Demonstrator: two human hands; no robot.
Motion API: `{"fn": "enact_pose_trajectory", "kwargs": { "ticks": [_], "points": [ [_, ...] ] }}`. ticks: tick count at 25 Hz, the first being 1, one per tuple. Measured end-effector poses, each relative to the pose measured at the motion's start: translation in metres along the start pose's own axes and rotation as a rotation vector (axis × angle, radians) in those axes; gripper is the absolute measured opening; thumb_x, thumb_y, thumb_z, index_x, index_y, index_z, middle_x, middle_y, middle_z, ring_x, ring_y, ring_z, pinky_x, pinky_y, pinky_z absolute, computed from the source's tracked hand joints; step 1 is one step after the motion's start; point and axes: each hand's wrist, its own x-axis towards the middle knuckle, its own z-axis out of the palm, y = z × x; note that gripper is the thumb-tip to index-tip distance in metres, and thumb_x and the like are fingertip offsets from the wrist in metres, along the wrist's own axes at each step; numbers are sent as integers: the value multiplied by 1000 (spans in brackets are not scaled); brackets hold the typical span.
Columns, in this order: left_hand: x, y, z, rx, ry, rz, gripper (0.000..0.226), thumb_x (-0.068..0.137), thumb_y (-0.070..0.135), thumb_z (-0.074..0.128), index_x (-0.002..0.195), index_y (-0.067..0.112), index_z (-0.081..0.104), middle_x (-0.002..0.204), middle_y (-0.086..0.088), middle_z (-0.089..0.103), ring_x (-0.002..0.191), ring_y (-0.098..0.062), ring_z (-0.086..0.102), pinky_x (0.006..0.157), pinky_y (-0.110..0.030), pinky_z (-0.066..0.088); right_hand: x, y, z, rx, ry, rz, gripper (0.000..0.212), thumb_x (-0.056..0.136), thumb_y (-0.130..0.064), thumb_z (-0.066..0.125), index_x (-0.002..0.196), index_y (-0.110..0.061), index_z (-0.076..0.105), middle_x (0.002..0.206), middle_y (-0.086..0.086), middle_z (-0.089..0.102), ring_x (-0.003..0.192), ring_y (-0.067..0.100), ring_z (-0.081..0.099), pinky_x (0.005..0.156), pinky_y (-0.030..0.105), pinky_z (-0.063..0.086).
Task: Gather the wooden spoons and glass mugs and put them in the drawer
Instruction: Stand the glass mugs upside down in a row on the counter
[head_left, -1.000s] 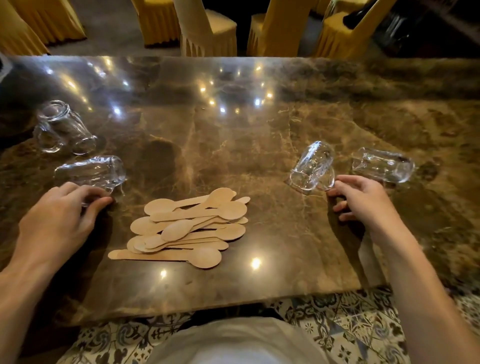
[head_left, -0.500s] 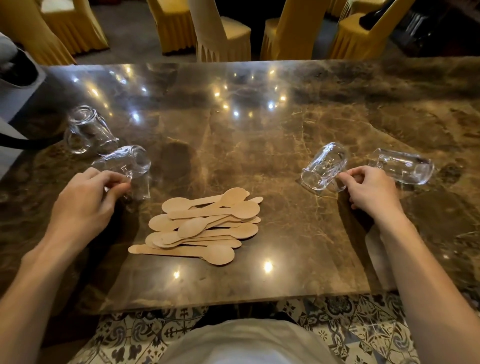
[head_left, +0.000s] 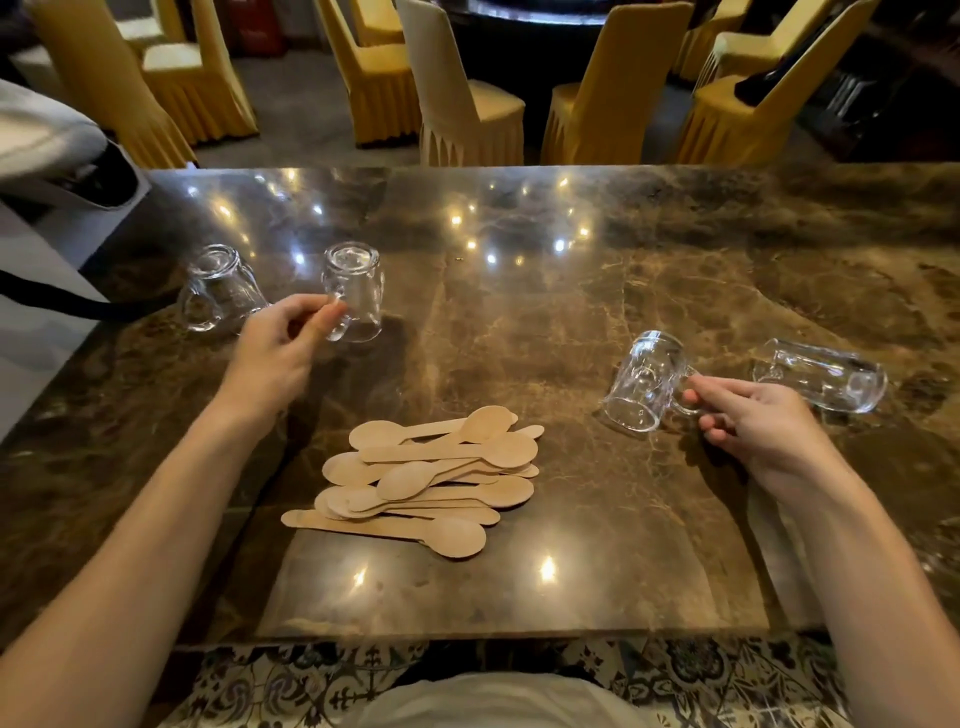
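On the marble tabletop (head_left: 571, 291), each hand's fingers pinch an empty glass mug's handle: left hand (head_left: 280, 348) on the upside-down mug (head_left: 356, 293), right hand (head_left: 748, 421) on the tilted mug (head_left: 641, 382).

The room is dim and warm-toned, lit from overhead: small ceiling lamps show as bright white pinpoint reflections scattered over the polished marble table (head_left: 597, 322), clustered at its far middle and again near its front edge. The glossy top mirrors hazily rather than sharply. Soft shadows fall under the left hand (head_left: 280, 353) and right hand (head_left: 748, 421) and beside both forearms. The background beyond the yellow chairs (head_left: 457, 104) sinks into near black. Wide-angle distortion bows the table edges and stretches the arms at the lower corners. The left fingertips look slightly motion-blurred; overall detail is soft, a little smeared.
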Motion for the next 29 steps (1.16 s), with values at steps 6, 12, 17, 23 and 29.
{"fn": "enact_pose_trajectory", "kwargs": {
  "ticks": [6, 12, 17, 23, 29],
  "points": [
    [48, -2, 41, -227, 100, -115, 29, 94, 22, 56, 113, 3, 65, 96, -4, 65, 92, -15, 56, 86, -28, 47, -10, -1, -3, 162, -30, 102, 10, 82, -17, 65, 84, -8, 69, 56, -4, 70, 43, 2, 58, 44, 12, 51],
    [66, -10, 56, -253, 86, -98, 28, 94, 22, 55, 113, 5, 65, 85, 10, 62, 80, -1, 56, 67, -5, 45, -17, 4, -2, 243, -22, 133, 9, 85, -12, 61, 82, -6, 66, 51, -3, 67, 42, 4, 61, 44, 13, 52],
    [72, -14, 60, -215, 63, -54, 25, 94, 24, 56, 110, 8, 67, 85, 12, 62, 80, 1, 56, 65, -1, 43, -23, -1, 4, 328, -119, 202, 15, 83, -13, 62, 74, -4, 69, 55, 2, 67, 44, 7, 62, 44, 15, 53],
    [68, -24, 61, -185, -10, -49, 23, 93, 29, 56, 110, 18, 67, 94, 8, 66, 87, -1, 57, 71, -13, 40, -33, -29, 39, 301, -371, 31, 15, 71, -20, 64, 67, -11, 75, 64, 3, 69, 51, 9, 64, 49, 17, 54],
    [63, -24, 49, -107, 15, -48, 32, 88, 32, 62, 115, 17, 66, 100, 6, 68, 92, -1, 60, 73, -12, 43, -24, -51, 116, 50, -335, -275, 12, 84, -17, 66, 83, -6, 70, 66, 0, 70, 53, 10, 66, 56, 23, 59]
  ]
}}
